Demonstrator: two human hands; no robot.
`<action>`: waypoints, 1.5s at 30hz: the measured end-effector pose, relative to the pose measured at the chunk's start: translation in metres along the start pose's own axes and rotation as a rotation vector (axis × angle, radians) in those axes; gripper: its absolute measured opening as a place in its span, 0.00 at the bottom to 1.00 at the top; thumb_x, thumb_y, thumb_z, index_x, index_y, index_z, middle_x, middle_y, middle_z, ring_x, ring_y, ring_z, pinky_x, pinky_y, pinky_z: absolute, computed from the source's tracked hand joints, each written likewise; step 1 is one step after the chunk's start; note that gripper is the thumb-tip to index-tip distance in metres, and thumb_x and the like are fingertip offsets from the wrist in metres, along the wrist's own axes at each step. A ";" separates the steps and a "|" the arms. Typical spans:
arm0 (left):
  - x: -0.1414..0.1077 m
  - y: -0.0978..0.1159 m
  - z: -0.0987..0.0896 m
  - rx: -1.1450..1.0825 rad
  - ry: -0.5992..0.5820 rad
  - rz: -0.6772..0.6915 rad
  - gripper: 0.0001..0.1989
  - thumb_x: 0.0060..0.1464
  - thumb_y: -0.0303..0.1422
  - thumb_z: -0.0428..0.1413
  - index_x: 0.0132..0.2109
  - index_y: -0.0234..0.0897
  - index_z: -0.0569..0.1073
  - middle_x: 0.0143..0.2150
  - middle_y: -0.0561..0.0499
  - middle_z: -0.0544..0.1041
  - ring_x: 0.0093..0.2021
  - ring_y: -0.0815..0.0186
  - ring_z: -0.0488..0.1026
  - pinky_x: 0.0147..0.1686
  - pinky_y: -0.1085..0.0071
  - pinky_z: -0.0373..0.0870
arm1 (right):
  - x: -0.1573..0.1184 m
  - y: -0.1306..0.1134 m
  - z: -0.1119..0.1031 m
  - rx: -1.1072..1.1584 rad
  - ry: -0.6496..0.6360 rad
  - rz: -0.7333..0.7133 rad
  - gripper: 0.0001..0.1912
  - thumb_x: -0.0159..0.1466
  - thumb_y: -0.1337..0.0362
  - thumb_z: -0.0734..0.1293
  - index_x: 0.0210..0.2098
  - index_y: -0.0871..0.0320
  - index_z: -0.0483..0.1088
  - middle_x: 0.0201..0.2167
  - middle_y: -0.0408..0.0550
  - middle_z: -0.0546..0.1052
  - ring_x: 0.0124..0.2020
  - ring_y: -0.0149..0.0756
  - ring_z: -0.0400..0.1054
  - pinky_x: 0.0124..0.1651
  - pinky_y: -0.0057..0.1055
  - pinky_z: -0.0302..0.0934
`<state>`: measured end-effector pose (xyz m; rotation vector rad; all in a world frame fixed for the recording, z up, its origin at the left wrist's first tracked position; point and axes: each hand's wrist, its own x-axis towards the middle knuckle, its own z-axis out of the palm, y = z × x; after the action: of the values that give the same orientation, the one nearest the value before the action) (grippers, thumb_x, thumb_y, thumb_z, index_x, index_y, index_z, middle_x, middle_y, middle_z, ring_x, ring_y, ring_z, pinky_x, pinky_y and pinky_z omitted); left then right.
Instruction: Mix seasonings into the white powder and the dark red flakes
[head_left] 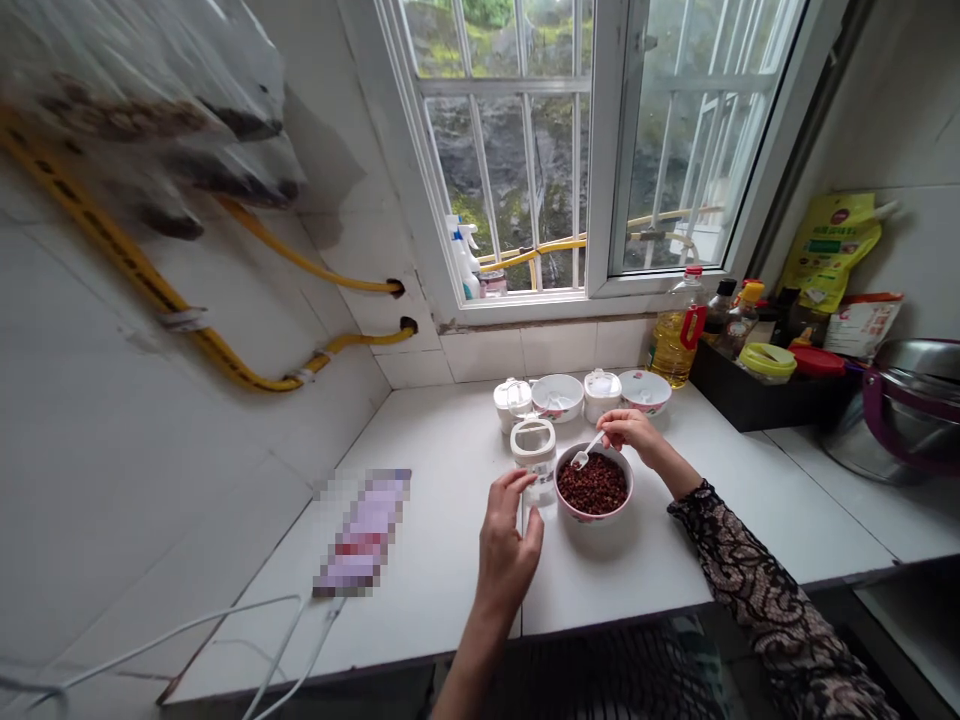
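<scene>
Two hands at white counter (450, 600). Bowl (592, 519) of red peppercorns (592, 485) mid-counter; right hand (630, 430) pinching spoon (590, 450), tip in bowl. Left hand (510, 540) open, loose, just left of bowl, beside clear jar (534, 460). Four white pots (556, 397) behind bowl; oil bottle (679, 330) behind right; window (510, 150) beyond; yellow hoses (150, 270) on wall left.
</scene>
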<state>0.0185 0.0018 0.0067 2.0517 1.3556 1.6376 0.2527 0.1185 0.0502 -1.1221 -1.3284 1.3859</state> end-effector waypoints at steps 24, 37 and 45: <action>-0.024 0.006 0.011 0.186 -0.267 0.356 0.26 0.54 0.18 0.48 0.58 0.39 0.66 0.63 0.38 0.61 0.64 0.52 0.61 0.57 0.51 0.71 | -0.031 -0.016 0.041 -0.561 0.108 -0.789 0.09 0.67 0.64 0.59 0.37 0.56 0.70 0.29 0.48 0.78 0.31 0.37 0.70 0.39 0.35 0.64; -0.026 0.002 0.013 0.218 -0.227 0.306 0.18 0.63 0.25 0.48 0.59 0.39 0.65 0.45 0.44 0.73 0.43 0.62 0.76 0.40 0.68 0.77 | -0.023 -0.017 0.015 -0.722 0.115 -0.548 0.08 0.55 0.69 0.59 0.24 0.57 0.70 0.15 0.40 0.69 0.18 0.29 0.60 0.24 0.26 0.52; -0.026 0.004 0.013 0.183 -0.208 0.271 0.19 0.62 0.23 0.47 0.57 0.41 0.67 0.53 0.42 0.69 0.46 0.64 0.76 0.41 0.70 0.78 | -0.023 -0.015 0.014 -0.677 0.037 -0.526 0.08 0.54 0.69 0.59 0.26 0.57 0.70 0.17 0.40 0.71 0.19 0.30 0.63 0.27 0.26 0.56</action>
<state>0.0323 -0.0147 -0.0126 2.5279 1.2411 1.3847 0.2434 0.0931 0.0658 -1.0853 -1.9620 0.5321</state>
